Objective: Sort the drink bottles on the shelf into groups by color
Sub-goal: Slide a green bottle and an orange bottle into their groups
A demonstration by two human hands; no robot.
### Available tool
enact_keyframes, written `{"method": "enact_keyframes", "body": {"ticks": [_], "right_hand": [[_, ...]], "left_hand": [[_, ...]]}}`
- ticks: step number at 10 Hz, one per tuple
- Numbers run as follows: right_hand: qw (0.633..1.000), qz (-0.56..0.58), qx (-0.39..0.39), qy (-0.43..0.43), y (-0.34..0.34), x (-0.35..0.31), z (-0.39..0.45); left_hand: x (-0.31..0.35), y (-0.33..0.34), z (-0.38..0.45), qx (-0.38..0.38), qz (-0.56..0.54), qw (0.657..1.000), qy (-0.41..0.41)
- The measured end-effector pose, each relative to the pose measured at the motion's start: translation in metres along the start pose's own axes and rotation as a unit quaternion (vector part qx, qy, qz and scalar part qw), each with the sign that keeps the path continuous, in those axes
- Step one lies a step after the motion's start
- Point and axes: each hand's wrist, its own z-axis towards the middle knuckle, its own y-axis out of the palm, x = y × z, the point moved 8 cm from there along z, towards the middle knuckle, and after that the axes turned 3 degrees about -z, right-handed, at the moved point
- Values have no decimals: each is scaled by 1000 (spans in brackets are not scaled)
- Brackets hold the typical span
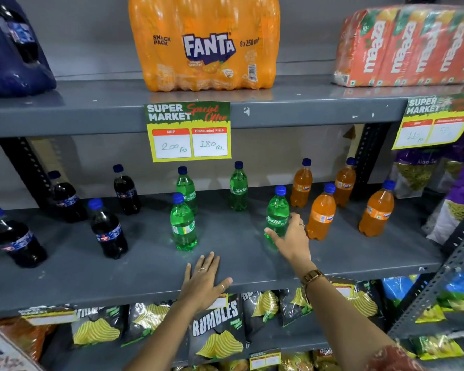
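Small drink bottles with blue caps stand on the grey middle shelf (145, 266). Several dark cola bottles (109, 231) are at the left, several green Sprite bottles (183, 226) in the middle, and several orange Fanta bottles (321, 215) at the right. My right hand (292, 242) reaches in with thumb and fingers around the lower part of the rightmost green Sprite bottle (277, 210), which stands upright close to the orange group. My left hand (202, 282) lies flat on the shelf's front edge, fingers spread, holding nothing.
On the shelf above sit an orange Fanta multipack (204, 44), a dark blue pack (14, 49) and Maaza cartons (407, 46). Price signs (188, 131) hang from its edge. Chip bags (217, 333) fill the shelf below. Snack packets (450, 199) crowd the right.
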Motion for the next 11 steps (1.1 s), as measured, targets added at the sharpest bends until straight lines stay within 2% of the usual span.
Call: {"method": "enact_keyframes", "body": {"ticks": [1,3,4,5,7,10,11], "right_hand": [[999,35,-4,20,8,5,-2],[988,13,154,-6,-18,25,-18],[963,25,251,96,-36,51,-23],[953,41,262,149,-38,63,-20],[961,63,205,175,-38,78,-4],[955,63,226,180,-41,74,-6],[946,73,256,185,-39,70,-13]], "left_hand": [[-1,4,-1,-10,16,1000,-3],[-3,8,3,-22,37,999,-8],[-5,12,6,-31,41,999,-6],[-8,15,6,-35,43,998,-9],[-7,12,3,-29,38,999,-3],[-6,11,5,-34,30,999,-4],[-6,11,6,-35,31,999,-5]]}}
